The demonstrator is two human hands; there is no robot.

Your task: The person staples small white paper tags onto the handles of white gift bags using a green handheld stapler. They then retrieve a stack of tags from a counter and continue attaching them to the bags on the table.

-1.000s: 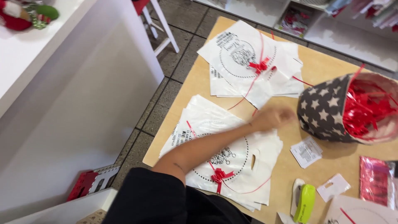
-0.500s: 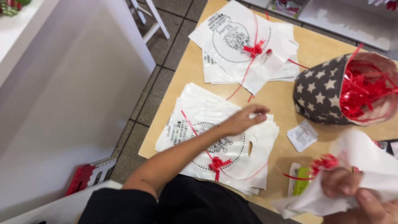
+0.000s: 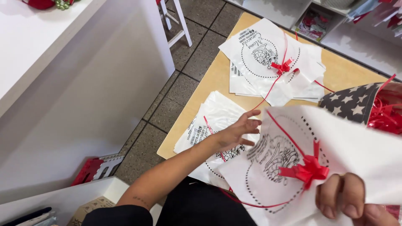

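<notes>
My right hand (image 3: 356, 203) grips the lower edge of a white plastic bag (image 3: 326, 163) with a printed round design and a red ribbon bow (image 3: 307, 169), held up over the wooden table (image 3: 217, 75). My left hand (image 3: 238, 130) is open, fingers spread, touching that bag's left edge and hovering over a stack of the same white bags (image 3: 209, 121) on the near part of the table. A second pile of bags with a red bow (image 3: 272, 62) lies farther back.
A dark star-patterned cloth bag (image 3: 356, 102) full of red ribbon (image 3: 383, 113) stands at the right. A white counter (image 3: 75, 71) rises on the left over a tiled floor (image 3: 167, 100). Shelves (image 3: 318, 21) run along the back. A red crate (image 3: 90, 169) sits on the floor.
My right hand has brought the bag with the red bow up and left across the table. My left hand lifted off the near stack and moved toward the bag's edge.
</notes>
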